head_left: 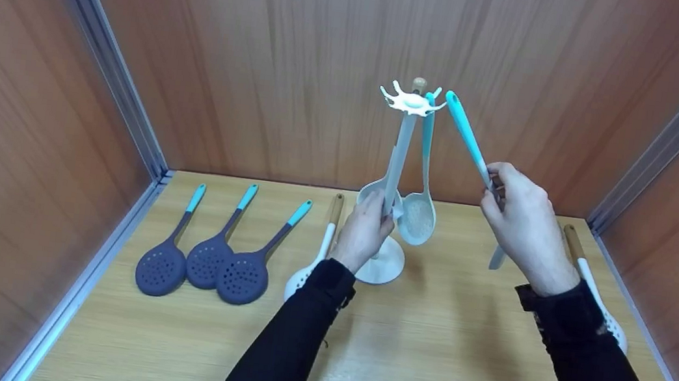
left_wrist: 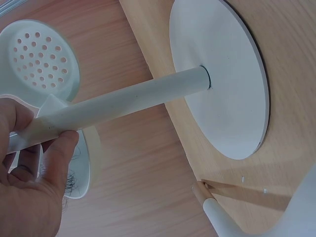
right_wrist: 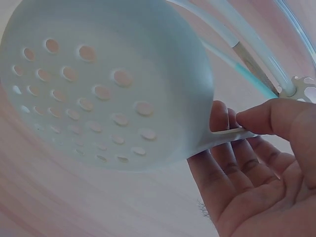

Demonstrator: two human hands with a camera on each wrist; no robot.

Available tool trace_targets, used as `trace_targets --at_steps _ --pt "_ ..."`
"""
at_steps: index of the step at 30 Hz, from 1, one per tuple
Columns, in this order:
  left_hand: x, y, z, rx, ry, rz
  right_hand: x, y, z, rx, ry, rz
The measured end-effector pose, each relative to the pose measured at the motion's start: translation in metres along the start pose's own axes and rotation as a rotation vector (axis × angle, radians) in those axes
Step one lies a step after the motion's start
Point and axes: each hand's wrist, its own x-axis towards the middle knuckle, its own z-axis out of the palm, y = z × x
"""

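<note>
My left hand [head_left: 365, 232] grips the pole [left_wrist: 133, 98] of a white utensil stand [head_left: 390, 266], which has a round base and a crown of hooks [head_left: 413, 103]. On the stand hang a pale skimmer [head_left: 418, 217] with a teal handle and another pale utensil [head_left: 371, 188], partly covered by the pole and hand. To the right of the stand, my right hand [head_left: 522, 221] pinches a second teal-handled skimmer [right_wrist: 98, 89] at its neck, the handle [head_left: 468, 132] tilted up toward the hooks. Its perforated head fills much of the right wrist view.
Three dark skimmers [head_left: 161, 269] with teal handles lie on the left of the wooden table [head_left: 407, 370]. A white skimmer [head_left: 299, 280] with a wooden handle lies beside my left forearm, and another [head_left: 595, 293] lies at the right. Wooden panels [head_left: 277, 64] enclose the back and sides.
</note>
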Motion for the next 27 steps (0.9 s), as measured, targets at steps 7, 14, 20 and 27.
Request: trace_targets --at_steps 7,14,20,27 --pt "-0.001 0.0008 -0.0008 -0.004 -0.004 -0.005 0.0 -0.0001 0.0012 -0.009 0.001 -0.003" --pt "-0.0002 -0.0015 0.0009 0.011 0.028 0.041 0.0002 0.0001 0.0041 -0.011 0.015 -0.028" --pt "0.0001 -0.002 0.0012 0.004 0.027 0.043 0.0001 0.0013 0.0059 -0.014 0.013 -0.025" --pt "0.0004 -0.0006 0.0008 0.005 0.019 0.022 -0.0004 0.001 0.0069 -0.027 -0.005 -0.018"
